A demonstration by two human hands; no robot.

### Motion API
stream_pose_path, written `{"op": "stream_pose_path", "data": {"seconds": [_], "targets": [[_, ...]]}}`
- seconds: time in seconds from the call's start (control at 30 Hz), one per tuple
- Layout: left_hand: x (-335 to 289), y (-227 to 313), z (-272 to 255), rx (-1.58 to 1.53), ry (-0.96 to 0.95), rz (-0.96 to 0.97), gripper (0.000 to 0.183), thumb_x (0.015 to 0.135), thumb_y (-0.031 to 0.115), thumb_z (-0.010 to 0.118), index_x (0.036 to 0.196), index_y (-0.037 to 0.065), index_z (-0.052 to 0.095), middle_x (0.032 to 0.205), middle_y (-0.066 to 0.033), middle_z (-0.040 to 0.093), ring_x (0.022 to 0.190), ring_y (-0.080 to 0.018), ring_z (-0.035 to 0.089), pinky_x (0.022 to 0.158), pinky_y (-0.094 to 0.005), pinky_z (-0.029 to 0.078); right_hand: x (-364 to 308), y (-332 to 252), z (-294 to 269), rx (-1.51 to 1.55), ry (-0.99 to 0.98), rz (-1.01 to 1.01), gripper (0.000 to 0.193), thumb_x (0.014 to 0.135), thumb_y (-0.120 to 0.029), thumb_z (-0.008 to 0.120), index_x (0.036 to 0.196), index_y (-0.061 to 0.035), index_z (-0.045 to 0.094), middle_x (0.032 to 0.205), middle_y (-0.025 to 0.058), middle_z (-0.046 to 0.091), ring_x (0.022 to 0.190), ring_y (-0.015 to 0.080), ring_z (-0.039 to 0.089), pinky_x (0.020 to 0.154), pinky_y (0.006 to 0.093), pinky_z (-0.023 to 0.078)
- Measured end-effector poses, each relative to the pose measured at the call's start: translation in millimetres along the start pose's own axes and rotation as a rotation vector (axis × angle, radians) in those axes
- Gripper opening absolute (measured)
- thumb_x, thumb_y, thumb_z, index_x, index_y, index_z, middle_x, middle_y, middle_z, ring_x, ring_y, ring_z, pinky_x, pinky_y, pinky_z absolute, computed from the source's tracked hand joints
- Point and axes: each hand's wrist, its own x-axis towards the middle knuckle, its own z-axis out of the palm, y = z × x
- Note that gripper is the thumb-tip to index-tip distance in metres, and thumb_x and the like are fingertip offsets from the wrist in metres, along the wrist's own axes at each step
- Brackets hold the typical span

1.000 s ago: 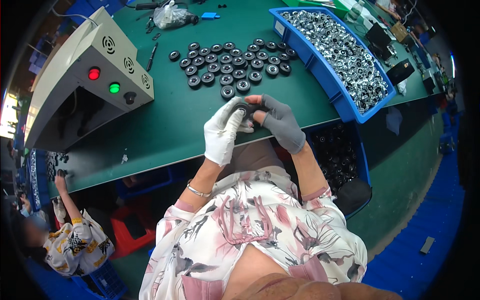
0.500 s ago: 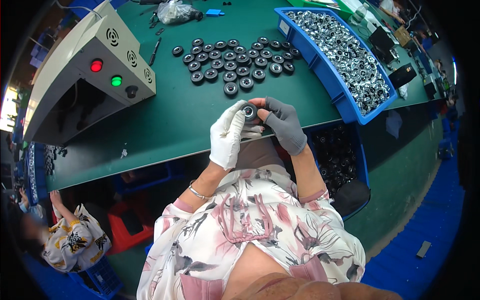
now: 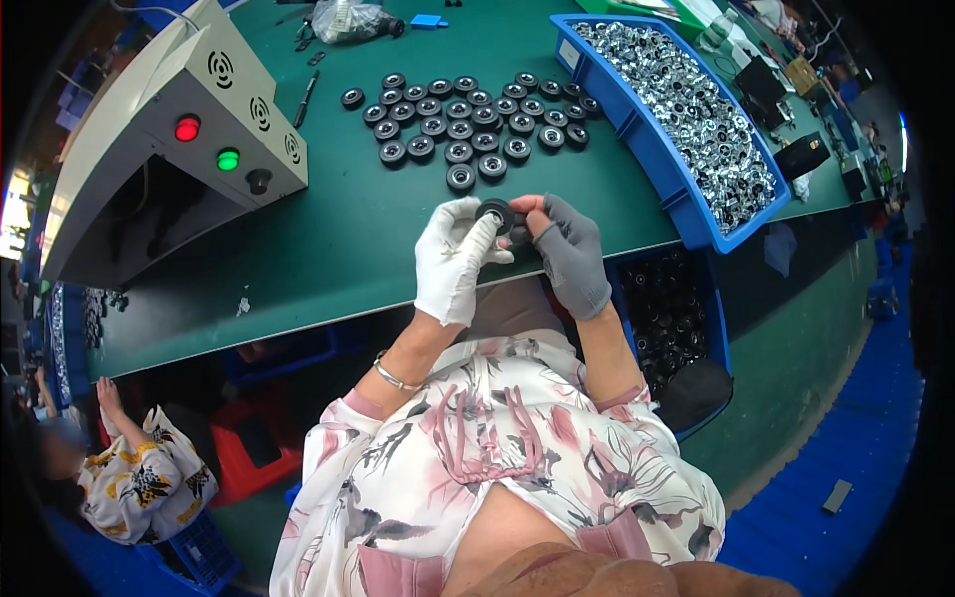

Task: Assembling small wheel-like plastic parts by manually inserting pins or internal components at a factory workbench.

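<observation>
A small black wheel (image 3: 505, 209) with a shiny metal centre is pinched between the thumb and fingers of my left hand (image 3: 451, 264), in a white glove. It is held tilted above the table's near edge. Just right of it is my right hand (image 3: 571, 255), in a grey glove with bare fingertips. Its thumb and forefinger are bent together around a small dark piece partly hidden by the fingers; whether it is separate from the wheel cannot be made out. Several similar black wheels (image 3: 459, 130) lie in a cluster on the green table (image 3: 368, 229) beyond my hands.
A blue bin (image 3: 652, 159) of shiny metal parts stands at the right. Below the table edge is another blue bin (image 3: 724, 328) with black parts. A beige machine (image 3: 214, 99) with red and green lights stands left. A black pen (image 3: 307, 99) lies beside it. Another person (image 3: 149, 468) sits lower left.
The wheel has tipped in my left hand, so its metal face shows less. My right fingers have shifted slightly right, off the wheel's face.
</observation>
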Motion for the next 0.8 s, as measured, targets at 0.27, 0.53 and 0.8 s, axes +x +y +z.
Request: {"op": "stream_pose_path", "data": {"seconds": [0.27, 0.53, 0.8], "targets": [[7.8, 5.0, -3.2, 0.203, -0.063, 0.032, 0.033, 0.097, 0.004, 0.067, 0.128, -0.004, 0.058, 0.105, -0.0103, 0.067, 0.078, -0.0139, 0.067, 0.069, -0.0273, 0.061, -13.0, -6.0, 6.5, -0.165, 0.064, -0.083, 0.021, 0.095, -0.002, 0.062, 0.113, 0.0048, 0.07, 0.103, 0.0032, 0.069, 0.088, 0.0082, 0.063, 0.079, 0.0227, 0.05], [9.5, 1.3, -4.5, 0.127, -0.149, 0.005, 0.023, 0.093, -0.004, 0.068, 0.114, -0.006, 0.061, 0.098, -0.0113, 0.07, 0.079, -0.0154, 0.07, 0.069, -0.0283, 0.063, -16.2, -13.4, 12.0, -0.332, 0.126, -0.182, 0.024, 0.095, 0.001, 0.059, 0.115, 0.0022, 0.072, 0.097, 0.0014, 0.064, 0.086, 0.0084, 0.055, 0.077, 0.0231, 0.044], [11.9, -7.9, -3.4, 0.171, -0.057, 0.058, 0.019, 0.093, -0.007, 0.066, 0.111, -0.006, 0.062, 0.099, -0.0123, 0.071, 0.08, -0.0171, 0.071, 0.068, -0.03, 0.064, -13.4, 0.0, 17.1, -0.484, 0.147, -0.413, 0.031, 0.088, 0.008, 0.063, 0.117, -0.0002, 0.072, 0.095, 0.0055, 0.062, 0.084, 0.0145, 0.058, 0.073, 0.0259, 0.047]]}}
